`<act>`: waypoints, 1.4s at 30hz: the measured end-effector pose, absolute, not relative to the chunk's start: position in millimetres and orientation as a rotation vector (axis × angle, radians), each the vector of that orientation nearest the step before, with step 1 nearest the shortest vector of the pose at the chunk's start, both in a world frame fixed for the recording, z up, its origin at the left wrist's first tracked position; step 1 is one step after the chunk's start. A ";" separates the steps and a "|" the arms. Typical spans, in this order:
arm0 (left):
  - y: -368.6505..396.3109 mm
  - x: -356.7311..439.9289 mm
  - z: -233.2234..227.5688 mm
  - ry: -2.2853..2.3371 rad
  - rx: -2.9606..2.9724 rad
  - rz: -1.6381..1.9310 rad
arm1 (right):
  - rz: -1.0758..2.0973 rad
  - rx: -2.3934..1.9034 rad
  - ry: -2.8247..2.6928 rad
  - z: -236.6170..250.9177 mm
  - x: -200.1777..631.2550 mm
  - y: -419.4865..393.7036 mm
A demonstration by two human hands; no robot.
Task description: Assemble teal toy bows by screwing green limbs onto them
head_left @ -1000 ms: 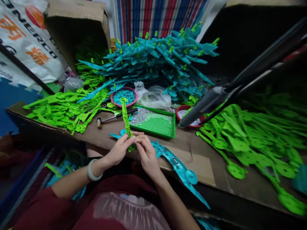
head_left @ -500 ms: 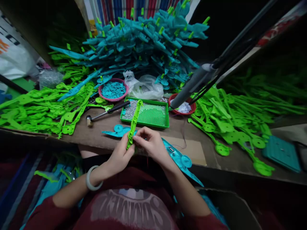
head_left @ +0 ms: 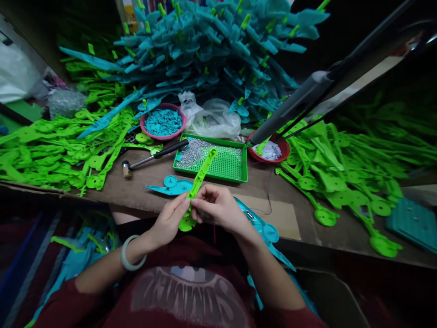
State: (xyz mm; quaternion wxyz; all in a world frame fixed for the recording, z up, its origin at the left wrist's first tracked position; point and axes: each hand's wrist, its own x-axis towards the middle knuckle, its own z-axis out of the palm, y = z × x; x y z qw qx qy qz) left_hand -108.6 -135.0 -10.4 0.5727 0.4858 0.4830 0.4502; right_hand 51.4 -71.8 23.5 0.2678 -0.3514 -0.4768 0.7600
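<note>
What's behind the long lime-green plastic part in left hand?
Behind its upper end: green perforated plastic tray. The strip of tray the lime-green part covers can't be seen.

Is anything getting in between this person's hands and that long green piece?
Nothing visible does. The left hand grips the long green piece directly, and the right hand has its fingertips close against it. The green tray lies beyond, not between.

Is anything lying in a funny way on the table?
Maybe the hammer: its black handle pokes over the edge of the green tray, instead of lying wholly beside it. I don't see anything clearly broken.
</note>
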 end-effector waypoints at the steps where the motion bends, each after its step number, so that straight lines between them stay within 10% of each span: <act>1: -134.8 -107.1 -11.6 1.119 1.072 1.063 | 2.094 -0.929 -1.265 23.6 52.0 -71.4; 23: -135.8 -94.8 -7.1 1.030 0.764 1.162 | 2.078 -0.883 -1.329 15.6 63.6 -78.7; 33: -138.7 -103.8 -12.3 1.072 0.620 1.270 | 0.459 -1.166 -2.291 -37.3 110.5 -81.8; 42: -166.7 -115.2 4.5 1.022 0.626 1.242 | 0.540 -0.973 -2.144 -17.0 130.8 -105.7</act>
